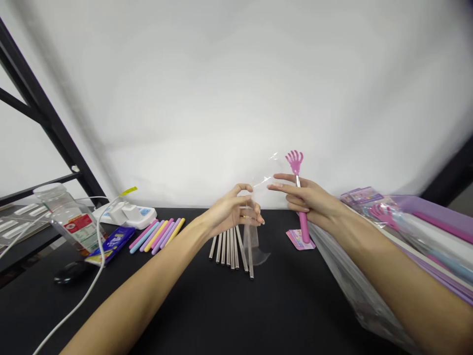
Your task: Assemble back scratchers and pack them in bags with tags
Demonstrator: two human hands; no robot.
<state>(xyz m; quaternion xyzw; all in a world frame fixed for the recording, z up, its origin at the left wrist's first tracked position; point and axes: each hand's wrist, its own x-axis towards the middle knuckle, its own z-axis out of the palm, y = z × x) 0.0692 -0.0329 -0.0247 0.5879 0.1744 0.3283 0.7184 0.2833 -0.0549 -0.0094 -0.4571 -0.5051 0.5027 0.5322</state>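
My left hand [234,209] is closed on a clear plastic sleeve [256,246], which hangs below the fingers and flares up above them. In my right hand [308,197] a back scratcher [304,227] stands nearly upright, its pink claw head [294,161] on top and pink handle below. The index and middle fingers of that hand point toward the sleeve's upper part; whether they touch it I cannot tell. Under my left hand several metal rods [232,249] lie on the black table [221,310]. Pink printed cards [295,239] are stacked below the scratcher's handle.
Several pastel handle tubes [157,236] lie at the left, near a white power strip [138,217], a blue packet [114,241], a clear jar [79,222], a black mouse [74,272] and a white cable [96,276]. Plastic-wrapped scratchers [391,217] and packaging fill the right side.
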